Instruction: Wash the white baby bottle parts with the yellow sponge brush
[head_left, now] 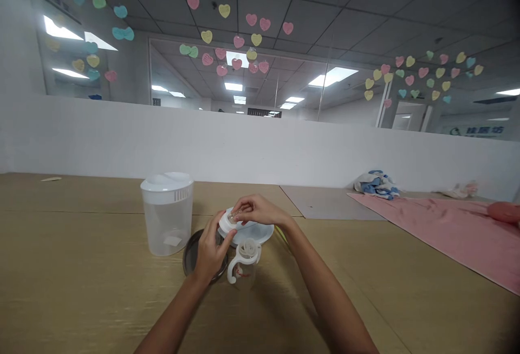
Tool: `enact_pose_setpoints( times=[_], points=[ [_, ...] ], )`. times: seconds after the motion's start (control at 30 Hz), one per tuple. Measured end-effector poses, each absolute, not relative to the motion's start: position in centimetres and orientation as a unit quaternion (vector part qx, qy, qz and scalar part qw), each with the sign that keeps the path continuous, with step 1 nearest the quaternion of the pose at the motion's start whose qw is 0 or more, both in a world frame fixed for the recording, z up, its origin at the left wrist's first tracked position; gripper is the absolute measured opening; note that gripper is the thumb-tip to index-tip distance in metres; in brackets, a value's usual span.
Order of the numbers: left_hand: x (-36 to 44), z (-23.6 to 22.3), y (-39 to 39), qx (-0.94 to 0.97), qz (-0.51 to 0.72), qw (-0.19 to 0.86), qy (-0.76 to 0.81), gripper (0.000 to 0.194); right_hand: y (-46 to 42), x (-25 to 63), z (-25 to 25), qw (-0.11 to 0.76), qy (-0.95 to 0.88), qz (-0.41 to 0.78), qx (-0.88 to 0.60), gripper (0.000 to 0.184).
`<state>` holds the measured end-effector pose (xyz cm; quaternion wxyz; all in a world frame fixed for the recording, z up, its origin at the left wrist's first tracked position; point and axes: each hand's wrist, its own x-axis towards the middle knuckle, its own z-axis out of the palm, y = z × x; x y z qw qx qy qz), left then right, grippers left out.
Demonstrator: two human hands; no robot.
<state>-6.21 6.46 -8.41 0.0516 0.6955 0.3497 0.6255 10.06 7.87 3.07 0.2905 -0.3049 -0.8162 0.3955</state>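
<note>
Two bare hands work at the centre of a tan wood-grain desk [89, 283]. The left hand [210, 251] forms a closed grip around a white round plastic collar [226, 221], wrapping it from the near side. The right hand [260, 211] forms a narrow pinch on a small clear plastic piece [234, 216], which sits at the collar's upper side; its exact form is too small to determine. Both hands therefore bear on the same assembly, held in the air just above the desk. Directly beneath the grip lies a shallow white round dish [260, 235]. Just below and nearer the person stands a clear bottle with twin white looped handles [244, 263], upright and apart from both hands. To the left of the grip, a flat dark grey round lid [193, 253] lies on the desk, partly behind the left hand. Further left stands an upright translucent plastic pitcher with a white lid [166, 214]. Well to the right of the grip lie a pink cloth sheet [439, 232] and, beyond it, a crumpled blue-and-white cloth bundle [376, 185]. Beyond the grip runs a white partition [244, 145], with pastel paper hearts [252, 38] fixed to the glass above it.
</note>
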Motion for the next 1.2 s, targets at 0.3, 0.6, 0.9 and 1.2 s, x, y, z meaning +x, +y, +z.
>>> enact_pose_setpoints(
  times=[0.3, 0.6, 0.9, 1.2],
  points=[
    [-6.3, -8.9, 5.7, 0.809, 0.507, 0.138, 0.265, 0.079, 4.1, 14.6, 7.3, 0.209, -0.871, 0.265, -0.357, 0.025],
    [-5.6, -8.7, 5.2, 0.82, 0.475, 0.181, 0.262, 0.078, 5.8, 11.9, 5.0, 0.05, -0.92, 0.181, -0.345, 0.031],
    [-5.1, -8.6, 5.1, 0.813, 0.476, 0.193, 0.275, 0.079, 6.6, 11.2, 3.9, 0.048, -0.921, 0.143, -0.358, 0.036],
    [-5.4, -9.6, 6.0, 0.825, 0.421, 0.136, 0.352, 0.085, 6.2, 10.9, 3.9, 0.074, -0.893, 0.198, -0.398, 0.037]
  ],
)
